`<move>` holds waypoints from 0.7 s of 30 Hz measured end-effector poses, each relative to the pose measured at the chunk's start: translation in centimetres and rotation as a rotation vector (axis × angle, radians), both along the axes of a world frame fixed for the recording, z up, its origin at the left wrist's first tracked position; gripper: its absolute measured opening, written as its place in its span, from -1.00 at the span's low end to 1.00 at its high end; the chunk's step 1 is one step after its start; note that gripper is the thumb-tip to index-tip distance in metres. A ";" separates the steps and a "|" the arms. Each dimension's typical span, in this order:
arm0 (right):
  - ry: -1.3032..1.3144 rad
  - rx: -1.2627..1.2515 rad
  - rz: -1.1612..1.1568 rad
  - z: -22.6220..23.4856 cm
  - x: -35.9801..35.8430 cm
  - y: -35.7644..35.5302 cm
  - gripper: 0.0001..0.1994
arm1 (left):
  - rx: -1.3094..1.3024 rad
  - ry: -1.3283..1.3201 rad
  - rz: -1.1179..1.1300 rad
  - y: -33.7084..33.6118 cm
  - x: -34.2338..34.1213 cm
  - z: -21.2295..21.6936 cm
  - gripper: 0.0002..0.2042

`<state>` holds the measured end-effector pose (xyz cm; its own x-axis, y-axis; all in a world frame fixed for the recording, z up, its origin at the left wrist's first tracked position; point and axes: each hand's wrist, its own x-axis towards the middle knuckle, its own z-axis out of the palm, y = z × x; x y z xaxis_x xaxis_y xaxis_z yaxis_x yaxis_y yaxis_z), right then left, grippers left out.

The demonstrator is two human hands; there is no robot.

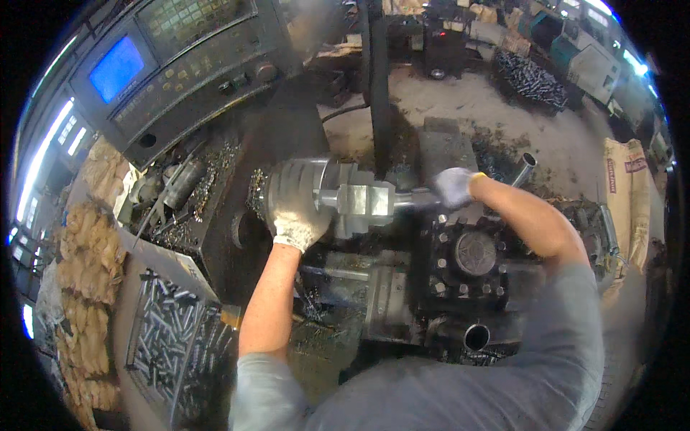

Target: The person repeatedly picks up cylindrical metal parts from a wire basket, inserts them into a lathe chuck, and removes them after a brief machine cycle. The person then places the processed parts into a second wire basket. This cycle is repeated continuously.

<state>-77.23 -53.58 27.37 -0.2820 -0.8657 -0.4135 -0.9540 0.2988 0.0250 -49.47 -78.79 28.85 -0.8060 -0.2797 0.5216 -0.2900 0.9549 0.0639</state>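
In a white work glove, my left hand point(297, 201) lies over the round lathe chuck point(325, 174), its fingers stretched across the top and slightly blurred. Stepped metal jaws point(365, 200) stand out from the chuck on its right side. From between them a slim metal rod point(413, 198) runs rightward to my right hand point(454, 187). That hand is gloved too, smeared by motion, with its fingers closed round the rod's outer end. Below it sits the dark, bolted tool turret point(476, 253). Just beyond the right wrist, a metal tube point(525, 167) sticks up at a slant.
A control panel with a blue screen point(116, 68) stands at the upper left. At the lower left is a crate of short metal pieces point(169, 330). Metal shavings point(194, 208) lie beside the chuck. Another heap of metal parts point(530, 77) sits at the far right.
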 end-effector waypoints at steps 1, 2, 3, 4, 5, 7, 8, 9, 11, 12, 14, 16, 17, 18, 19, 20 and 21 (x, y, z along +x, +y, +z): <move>0.207 0.012 -0.023 1.7 0.4 1.7 -0.62 | 0.008 0.028 -0.024 -0.4 -0.3 0.2 -0.07; 0.323 -0.130 -0.066 3.4 1.5 3.6 -0.60 | -0.019 0.000 -0.008 -1.0 -1.0 0.4 -0.07; 0.385 -0.112 -0.204 5.3 2.4 4.7 -0.54 | 0.043 -0.165 0.003 -2.0 -1.9 0.7 -0.07; 0.398 -0.242 -0.256 7.1 4.0 5.9 -0.48 | 0.070 -0.277 -0.015 -2.8 -2.8 0.9 -0.07; 0.420 -0.337 -0.343 8.9 6.0 6.8 -0.42 | 0.053 -0.323 -0.060 -3.8 -3.6 1.5 -0.07; 0.336 -0.662 -0.469 11.5 11.8 8.2 -0.28 | 0.110 -0.329 -0.054 -4.2 -4.9 2.6 -0.07; 0.319 -0.754 -0.528 12.4 14.9 8.4 -0.28 | 0.161 -0.358 -0.080 -3.7 -5.2 3.6 -0.07; 0.304 -0.835 -0.606 12.8 18.1 8.4 -0.28 | 0.216 -0.376 -0.088 -2.7 -5.0 4.5 -0.06; 0.332 -1.028 -0.590 12.7 24.2 8.4 -0.29 | 0.249 0.014 -0.290 2.4 -2.0 4.5 -0.16; 0.297 -0.976 -0.617 11.9 26.7 7.9 -0.24 | 0.516 0.141 -0.496 5.4 0.5 3.8 -0.21; 0.263 -0.947 -0.567 8.9 30.9 7.3 -0.20 | 1.258 0.213 -0.675 12.2 6.1 0.4 -0.31; 0.115 -0.889 -0.590 4.3 34.1 7.4 -0.16 | 2.066 0.179 -0.420 16.6 10.3 -4.2 -0.40; -0.005 -0.890 -0.596 1.7 35.2 7.6 -0.11 | 2.229 0.219 -0.329 17.4 11.6 -6.6 -0.45; -0.113 -0.755 -0.731 -0.7 36.1 8.9 -0.14 | 2.240 0.074 -0.270 17.4 12.2 -8.6 -0.48; -0.200 -0.665 -0.808 -3.0 36.9 10.3 -0.16 | 2.255 -0.030 -0.250 17.0 12.6 -10.3 -0.50; -0.375 -0.621 -0.731 -5.5 37.0 10.5 -0.26 | 2.366 -0.121 -0.166 17.4 12.8 -11.9 -0.52; -0.529 -0.521 -0.812 -7.8 37.4 10.7 -0.29 | 2.472 -0.166 -0.134 17.5 13.1 -13.2 -0.54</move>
